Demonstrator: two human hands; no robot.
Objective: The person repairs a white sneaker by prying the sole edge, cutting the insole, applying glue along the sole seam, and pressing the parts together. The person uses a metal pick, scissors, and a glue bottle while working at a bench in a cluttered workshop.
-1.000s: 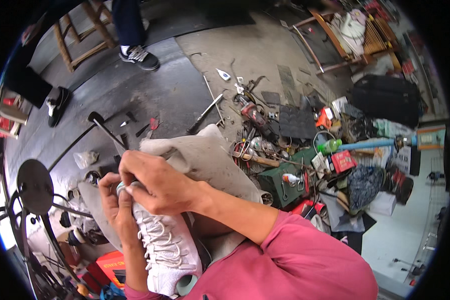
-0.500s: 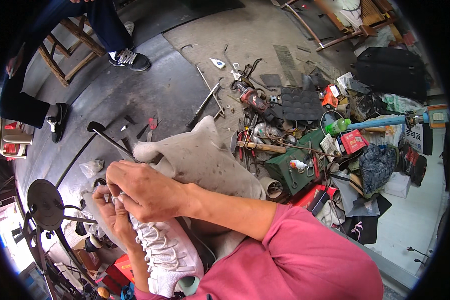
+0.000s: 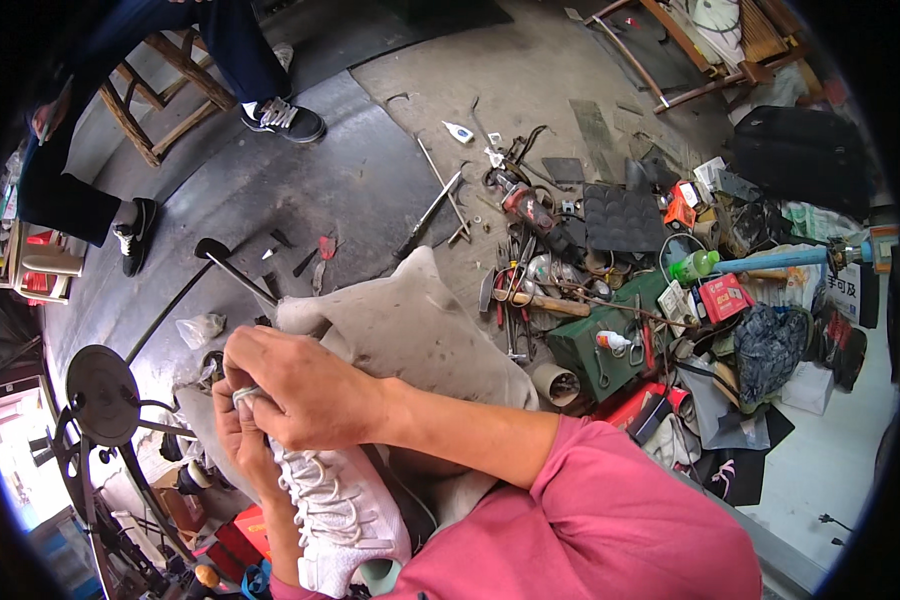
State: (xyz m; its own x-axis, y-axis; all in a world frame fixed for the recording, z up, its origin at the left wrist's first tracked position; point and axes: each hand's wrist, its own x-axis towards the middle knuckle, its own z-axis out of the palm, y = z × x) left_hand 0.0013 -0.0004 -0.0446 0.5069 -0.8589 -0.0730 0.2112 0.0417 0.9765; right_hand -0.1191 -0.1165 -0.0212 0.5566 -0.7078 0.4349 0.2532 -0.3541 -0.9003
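A white lace-up sneaker (image 3: 345, 510) lies over my lap, its laced front pointing away from me and its toe covered by my hands. My left hand (image 3: 238, 440) comes up along the shoe's left side and is closed at the toe end, fingers curled. Over it, my right hand (image 3: 305, 385) is closed in a pinch. A small whitish edge shows between the fingertips of both hands; whether it is part of the shoe cannot be made out. Beneath lies a stained grey-beige cloth (image 3: 410, 330) draped across my legs.
A black metal stand with a round disc (image 3: 103, 395) rises at the left. Right of the cloth lie a hammer (image 3: 545, 303), a power grinder (image 3: 535, 215) and a green metal box (image 3: 595, 345) amid clutter. Across from me, another person's dark shoe (image 3: 288, 120) rests near a wooden stool (image 3: 175, 95).
The whole view has shifted slightly, so the surroundings sit further right and lower. My hands stay together at the sneaker's toe, and the whitish edge between the fingers shows more clearly.
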